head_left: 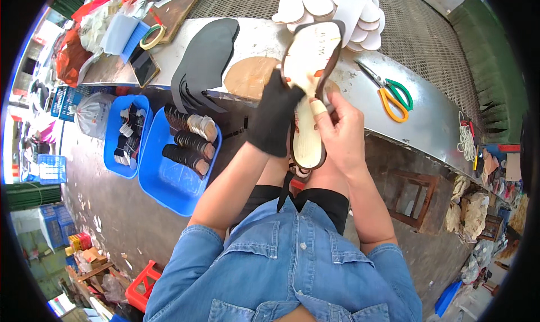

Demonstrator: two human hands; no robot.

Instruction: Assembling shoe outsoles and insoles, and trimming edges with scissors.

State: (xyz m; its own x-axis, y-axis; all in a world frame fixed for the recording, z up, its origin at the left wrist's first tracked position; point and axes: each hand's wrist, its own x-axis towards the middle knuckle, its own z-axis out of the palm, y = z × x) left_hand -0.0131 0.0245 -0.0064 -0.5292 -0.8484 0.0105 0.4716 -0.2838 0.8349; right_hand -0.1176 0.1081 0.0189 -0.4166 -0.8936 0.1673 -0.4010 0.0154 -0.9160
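A shoe sole (309, 139), cream on the face toward me with a dark brown rim, stands lengthwise in front of me over the bench's near edge. My left hand (274, 116), in a black glove with bare fingertips, is closed round its left side near the middle. On the opposite edge my right hand (344, 132) is bare and closed, its thumb wrapped in a tan band and lying against the sole. Some of its fingers are hidden behind. Small orange-red marks show on the cream face near both hands.
On the metal bench (436, 119) lie dark sheet pieces (208, 55), a tan oval pad (250, 77), white insoles (368, 26), scissors (394, 94) and a phone (144, 66). Blue bins (169, 192) with shoe parts stand at left, a red stool (140, 285) behind them.
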